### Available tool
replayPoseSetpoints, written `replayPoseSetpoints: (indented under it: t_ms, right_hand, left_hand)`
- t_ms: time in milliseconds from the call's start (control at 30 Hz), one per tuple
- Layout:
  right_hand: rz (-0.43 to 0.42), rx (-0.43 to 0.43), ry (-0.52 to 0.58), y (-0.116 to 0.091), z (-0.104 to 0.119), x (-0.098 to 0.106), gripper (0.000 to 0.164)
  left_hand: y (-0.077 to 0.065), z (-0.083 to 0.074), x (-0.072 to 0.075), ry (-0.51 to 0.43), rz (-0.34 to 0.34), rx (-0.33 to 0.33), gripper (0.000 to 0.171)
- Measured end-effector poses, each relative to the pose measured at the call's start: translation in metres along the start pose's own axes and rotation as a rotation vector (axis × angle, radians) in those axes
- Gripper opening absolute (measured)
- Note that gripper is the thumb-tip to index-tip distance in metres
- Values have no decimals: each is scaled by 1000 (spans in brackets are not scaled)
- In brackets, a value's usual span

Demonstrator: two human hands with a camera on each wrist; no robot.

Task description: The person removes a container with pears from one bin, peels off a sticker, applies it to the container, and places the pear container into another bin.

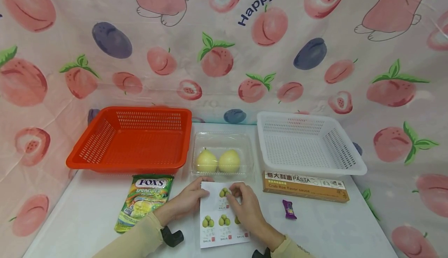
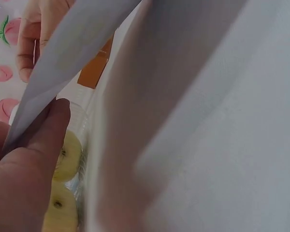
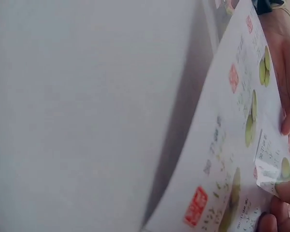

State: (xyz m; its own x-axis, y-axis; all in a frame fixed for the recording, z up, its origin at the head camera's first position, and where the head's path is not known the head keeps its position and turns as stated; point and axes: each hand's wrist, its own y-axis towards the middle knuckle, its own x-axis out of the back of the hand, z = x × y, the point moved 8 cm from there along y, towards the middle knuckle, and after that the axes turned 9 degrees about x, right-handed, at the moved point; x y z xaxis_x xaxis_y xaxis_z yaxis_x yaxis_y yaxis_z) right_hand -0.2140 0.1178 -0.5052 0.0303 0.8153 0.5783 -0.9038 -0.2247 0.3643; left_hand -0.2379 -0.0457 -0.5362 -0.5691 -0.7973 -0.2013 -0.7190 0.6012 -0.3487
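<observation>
In the head view, a white sheet of pear stickers (image 1: 210, 239) is held up in front of me. My left hand (image 1: 189, 199) grips its left edge, thumb on the front and fingers behind, as the left wrist view also shows. My right hand (image 1: 249, 211) pinches one sticker (image 3: 270, 169) near the sheet's upper part; this sticker stands partly lifted off the sheet. Printed pears, writing and red seals mark the other stickers. Just beyond the sheet, two yellow pears (image 1: 229, 161) sit in a clear plastic container (image 1: 224, 138).
A red basket (image 1: 140, 164) stands at back left, a white basket (image 1: 315, 168) at back right. A Fox's candy bag (image 1: 145, 201) lies by my left forearm. Right of my hands are a pasta box (image 1: 306, 188) and a small purple wrapped candy (image 1: 289, 209).
</observation>
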Motion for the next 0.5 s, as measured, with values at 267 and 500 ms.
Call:
replayPoseSetpoints:
  t_ms: [267, 500]
  right_hand:
    - [20, -43, 79, -2, -9, -4, 25]
    - [34, -92, 148, -4, -17, -6, 27]
  left_hand:
    - [3, 4, 8, 42, -20, 20, 37]
    - [4, 6, 19, 159, -111, 16, 40]
